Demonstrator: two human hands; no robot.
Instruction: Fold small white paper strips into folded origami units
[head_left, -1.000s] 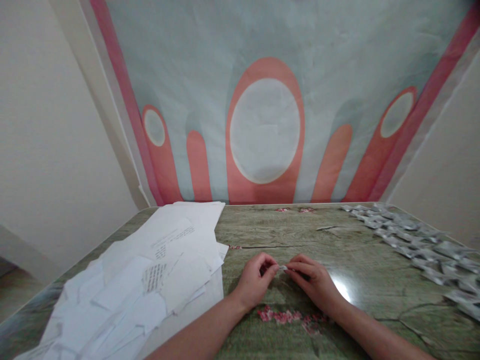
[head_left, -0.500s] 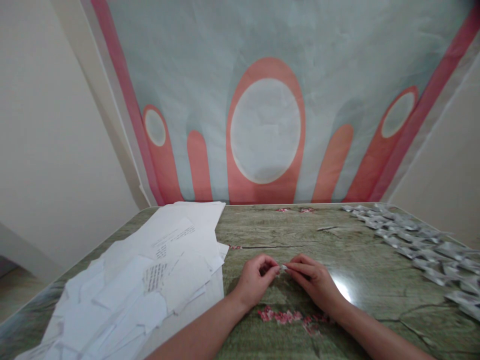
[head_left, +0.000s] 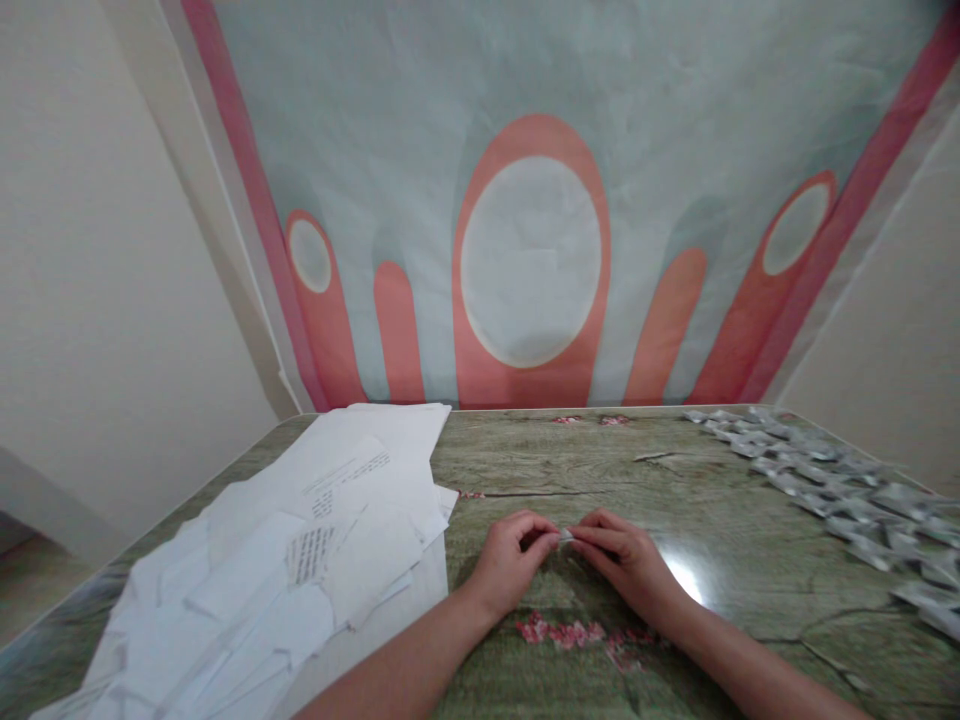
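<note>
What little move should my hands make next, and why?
Probably a gentle twist with the right hand while the left hand steadies the small white piece: it spans the narrow gap between your hands, with the fingers of each pinching one end.

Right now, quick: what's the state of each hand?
Left hand: closed, pinching one end of a small white piece.
Right hand: closed, pinching its other end.

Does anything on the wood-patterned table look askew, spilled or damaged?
The white paper sheets on the left lie askew, overlapping at mixed angles, not stacked square. Nothing looks spilled; the bright patch by the right hand seems a reflection. The tiny pinched white piece is too small to judge.
</note>
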